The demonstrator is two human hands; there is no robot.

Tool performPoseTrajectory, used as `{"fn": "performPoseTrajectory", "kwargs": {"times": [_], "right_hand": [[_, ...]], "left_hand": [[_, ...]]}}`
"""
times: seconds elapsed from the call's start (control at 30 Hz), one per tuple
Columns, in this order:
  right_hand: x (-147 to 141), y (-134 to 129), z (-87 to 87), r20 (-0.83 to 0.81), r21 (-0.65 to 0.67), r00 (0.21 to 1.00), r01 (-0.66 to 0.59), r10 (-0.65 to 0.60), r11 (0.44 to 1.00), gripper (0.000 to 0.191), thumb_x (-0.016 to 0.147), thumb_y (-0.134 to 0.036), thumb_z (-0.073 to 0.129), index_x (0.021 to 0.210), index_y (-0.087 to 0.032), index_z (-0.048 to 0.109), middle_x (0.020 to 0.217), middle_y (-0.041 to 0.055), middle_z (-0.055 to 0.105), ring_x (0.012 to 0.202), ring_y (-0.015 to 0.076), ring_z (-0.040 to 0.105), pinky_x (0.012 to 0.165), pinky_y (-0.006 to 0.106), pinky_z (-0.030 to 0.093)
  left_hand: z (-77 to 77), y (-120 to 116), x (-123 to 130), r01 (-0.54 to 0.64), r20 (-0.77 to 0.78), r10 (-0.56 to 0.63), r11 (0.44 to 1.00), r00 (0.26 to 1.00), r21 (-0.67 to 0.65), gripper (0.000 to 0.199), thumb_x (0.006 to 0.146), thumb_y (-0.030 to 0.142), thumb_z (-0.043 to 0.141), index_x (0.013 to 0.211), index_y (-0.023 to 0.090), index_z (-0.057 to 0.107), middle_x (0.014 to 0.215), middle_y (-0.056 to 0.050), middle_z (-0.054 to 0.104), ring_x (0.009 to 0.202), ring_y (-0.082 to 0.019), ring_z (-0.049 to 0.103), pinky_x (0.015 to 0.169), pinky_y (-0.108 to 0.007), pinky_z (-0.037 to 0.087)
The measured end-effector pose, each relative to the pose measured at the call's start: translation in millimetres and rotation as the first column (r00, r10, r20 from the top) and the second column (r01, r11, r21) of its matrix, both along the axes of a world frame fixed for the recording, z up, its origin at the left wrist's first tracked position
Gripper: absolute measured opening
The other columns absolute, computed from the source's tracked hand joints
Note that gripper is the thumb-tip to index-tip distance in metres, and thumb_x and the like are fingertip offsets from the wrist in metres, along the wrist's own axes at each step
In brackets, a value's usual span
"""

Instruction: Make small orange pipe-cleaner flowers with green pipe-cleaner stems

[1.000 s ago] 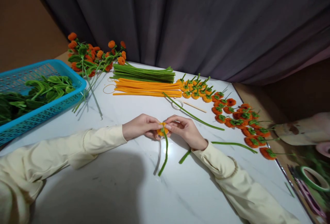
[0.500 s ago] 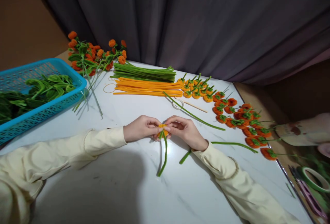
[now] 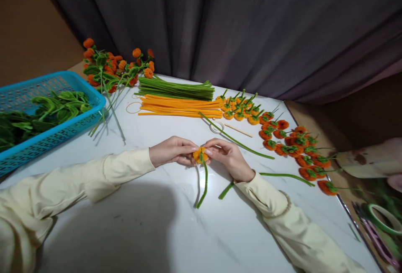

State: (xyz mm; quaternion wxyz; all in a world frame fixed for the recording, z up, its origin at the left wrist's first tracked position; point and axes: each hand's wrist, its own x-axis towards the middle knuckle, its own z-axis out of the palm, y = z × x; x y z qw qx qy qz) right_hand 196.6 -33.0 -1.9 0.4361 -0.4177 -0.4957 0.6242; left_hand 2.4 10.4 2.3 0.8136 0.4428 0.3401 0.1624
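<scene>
Between my two hands is a small yellow-orange flower head [image 3: 199,155] with a green stem [image 3: 205,183] that hangs down toward me over the white table. My left hand [image 3: 174,150] pinches the flower's left side, and my right hand [image 3: 229,158] pinches its right side. One loose green stem [image 3: 240,140] lies just beyond my right hand. Another green stem [image 3: 287,175] passes under my right wrist, its other end showing on the near side.
A blue basket [image 3: 52,135] of green leaves stands left. Orange flowers [image 3: 136,52], green stems [image 3: 176,88] and yellow strips [image 3: 179,105] lie at the back. Yellow flower heads [image 3: 239,115], orange ones [image 3: 295,141], a white ring [image 3: 216,127] and green tape [image 3: 385,219] are right.
The flower head has turned and more of its yellow front shows between my fingers. Its hanging stem has swung slightly right. Both hands still hold it, with small finger shifts.
</scene>
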Motion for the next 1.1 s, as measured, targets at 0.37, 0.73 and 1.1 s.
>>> {"fn": "performPoseTrajectory", "kwargs": {"times": [0.37,0.73,1.1], "right_hand": [[0,-1,0.1,-0.017,-0.012,0.999,-0.044,0.044,0.999,0.021,0.068,-0.03,0.075,0.079,-0.015,0.064,0.072,0.0008,0.063,0.059,0.0114,0.06,0.06,0.025,0.052],[-3,0,-1.1,0.044,0.037,0.998,0.053,-0.054,0.998,0.02,0.072,-0.031,0.071,0.081,-0.016,0.062,0.072,0.0009,0.063,0.058,0.0115,0.06,0.062,0.026,0.053],[-3,-10,12.5,0.461,0.646,0.858,-0.15,-0.226,0.749,0.005,0.081,-0.015,0.057,0.085,-0.018,0.055,0.083,0.0057,0.056,0.073,0.0148,0.055,0.064,0.028,0.051]], "left_hand": [[-1.0,-2,0,-0.014,-0.04,0.014,1.0,0.999,0.009,0.032,0.066,0.035,0.075,0.084,0.009,0.068,0.078,-0.008,0.069,0.072,-0.015,0.065,0.071,-0.026,0.052],[0.9,-3,2,-0.067,0.035,0.065,0.997,0.997,0.047,0.048,0.065,0.037,0.076,0.105,0.015,0.058,0.08,-0.005,0.068,0.067,-0.012,0.063,0.073,-0.03,0.051],[-3.5,-7,4,-0.081,-0.011,0.083,0.988,0.996,0.128,0.035,0.071,0.034,0.07,0.098,0.013,0.061,0.074,-0.003,0.066,0.07,-0.012,0.064,0.076,-0.031,0.052]]}}
